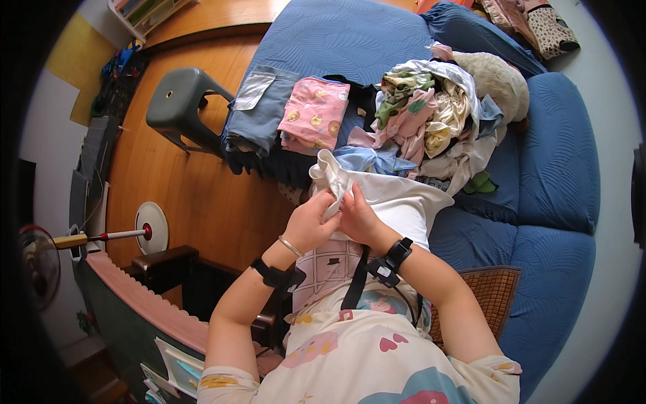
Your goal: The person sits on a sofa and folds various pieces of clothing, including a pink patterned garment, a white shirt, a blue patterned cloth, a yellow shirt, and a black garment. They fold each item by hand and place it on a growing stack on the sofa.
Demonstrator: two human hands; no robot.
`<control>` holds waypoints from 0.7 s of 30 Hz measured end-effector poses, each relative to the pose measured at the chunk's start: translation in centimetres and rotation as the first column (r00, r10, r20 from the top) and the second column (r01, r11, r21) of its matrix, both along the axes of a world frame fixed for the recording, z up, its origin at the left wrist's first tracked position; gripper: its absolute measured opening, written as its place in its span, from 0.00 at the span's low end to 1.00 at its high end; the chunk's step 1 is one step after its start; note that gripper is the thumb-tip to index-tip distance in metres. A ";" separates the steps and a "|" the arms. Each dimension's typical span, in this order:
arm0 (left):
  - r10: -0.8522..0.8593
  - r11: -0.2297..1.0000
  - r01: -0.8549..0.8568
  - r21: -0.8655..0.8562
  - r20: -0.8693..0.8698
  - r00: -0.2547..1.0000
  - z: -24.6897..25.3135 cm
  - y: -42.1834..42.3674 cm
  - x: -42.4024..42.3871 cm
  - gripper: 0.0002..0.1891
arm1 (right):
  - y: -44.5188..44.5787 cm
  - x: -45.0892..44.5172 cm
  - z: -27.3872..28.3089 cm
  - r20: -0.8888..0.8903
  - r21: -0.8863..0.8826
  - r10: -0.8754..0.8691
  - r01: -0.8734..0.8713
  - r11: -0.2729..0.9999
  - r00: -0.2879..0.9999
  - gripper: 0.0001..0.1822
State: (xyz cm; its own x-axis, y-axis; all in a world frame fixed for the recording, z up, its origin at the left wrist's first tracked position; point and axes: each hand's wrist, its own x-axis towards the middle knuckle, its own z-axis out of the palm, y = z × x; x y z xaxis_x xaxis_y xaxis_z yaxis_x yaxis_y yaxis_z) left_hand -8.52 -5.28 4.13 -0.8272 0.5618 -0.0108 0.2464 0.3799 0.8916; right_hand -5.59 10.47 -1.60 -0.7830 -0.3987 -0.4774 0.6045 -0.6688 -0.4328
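Observation:
My left hand [315, 217] and my right hand [361, 214] meet over my lap, both pinching the bunched edge of a white cloth garment [396, 202]. The rest of it spreads over my lap towards the right. Beyond it on the blue-covered sofa [348, 35] lie folded blue-grey clothes [262, 113] and a folded pink printed garment [317, 113]. To their right rises a loose heap of clothes [404, 116] in white, pink, green and cream. A light blue garment [371, 157] lies at the heap's near edge, just past my hands.
A grey plastic stool [176, 96] stands at the left of the sofa. A plush toy [497, 83] sits behind the heap. A woven mat [487, 293] lies at my right. On the left are a fan [40, 267] and a pink-edged cover [146, 298].

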 end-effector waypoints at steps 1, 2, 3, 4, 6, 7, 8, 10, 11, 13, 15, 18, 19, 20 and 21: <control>-0.068 0.996 0.067 -0.063 -0.013 0.998 0.2 0.8 0.5 0.13 | 0.8 0.1 -0.2 0.004 -0.033 -0.037 0.037 0.999 0.999 0.38; -0.118 0.986 0.104 -0.134 -0.097 0.988 -1.5 1.1 1.0 0.15 | 1.3 0.5 -0.3 0.054 0.045 -0.224 0.222 0.974 0.973 0.38; -0.192 0.955 0.206 -0.211 0.084 0.978 -1.2 1.5 1.3 0.18 | 1.8 0.7 0.0 0.016 0.040 -0.342 0.342 0.939 0.939 0.38; -0.212 0.949 0.246 -0.198 0.175 0.961 -2.0 1.8 1.7 0.19 | 2.7 1.0 -0.2 0.053 -0.013 -0.330 0.331 0.944 0.943 0.38; -0.233 0.949 0.270 -0.161 0.220 0.947 -2.6 1.8 2.5 0.21 | 4.4 1.7 -0.2 0.134 -0.109 -0.298 0.313 0.943 0.945 0.30; -0.217 0.960 0.252 -0.126 0.240 0.946 -2.8 1.8 2.4 0.20 | 4.7 2.0 -0.3 0.125 -0.018 -0.269 0.273 0.962 0.955 0.27; -0.200 0.969 0.230 -0.091 0.260 0.945 -3.2 1.7 2.3 0.20 | 4.9 2.3 -0.4 0.120 0.074 -0.236 0.229 0.971 0.964 0.24; -0.104 0.983 0.153 -0.103 0.376 0.921 -2.1 1.6 1.7 0.19 | 4.9 2.6 -1.5 0.103 0.184 -0.236 0.215 0.959 0.966 0.22; -0.029 0.988 0.074 -0.132 0.312 0.950 -2.3 1.5 1.3 0.19 | 5.0 2.8 -2.0 0.068 0.253 -0.245 0.221 0.942 0.967 0.22; 0.127 0.980 -0.098 -0.173 0.169 0.977 -3.6 0.9 0.5 0.18 | 4.7 2.4 -1.5 -0.007 0.385 -0.248 0.231 0.893 0.969 0.22; 0.240 0.938 -0.250 -0.239 -0.070 0.968 -6.3 0.2 -0.4 0.21 | 5.1 1.4 -2.5 -0.110 0.414 -0.253 0.276 0.868 0.961 0.24; 0.272 0.885 -0.208 -0.417 0.102 0.957 -7.3 -0.1 -1.4 0.24 | 5.4 1.1 -4.5 -0.157 0.461 -0.214 0.263 0.848 0.964 0.26; 0.282 0.864 -0.188 -0.467 0.138 0.950 -7.4 0.0 -1.5 0.25 | 5.6 1.1 -4.9 -0.155 0.477 -0.193 0.245 0.844 0.969 0.28; 0.292 0.841 -0.166 -0.516 0.173 0.941 -7.5 0.1 -1.7 0.25 | 5.3 1.4 -5.3 -0.118 0.597 -0.186 0.219 0.772 0.975 0.31; 0.267 0.836 -0.121 -0.535 0.204 0.942 -7.8 0.4 -2.1 0.25 | 5.5 1.8 -6.0 -0.177 0.742 -0.134 0.222 0.633 0.975 0.32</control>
State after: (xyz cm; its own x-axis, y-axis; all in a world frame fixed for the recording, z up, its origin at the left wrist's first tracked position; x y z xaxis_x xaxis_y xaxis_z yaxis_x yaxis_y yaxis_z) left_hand -10.58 -4.89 -3.66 -0.8437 0.2440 -0.4782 -0.0935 0.8104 0.5784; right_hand -3.81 15.92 -7.57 -0.8580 0.2166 -0.4658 0.4356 -0.1738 -0.8832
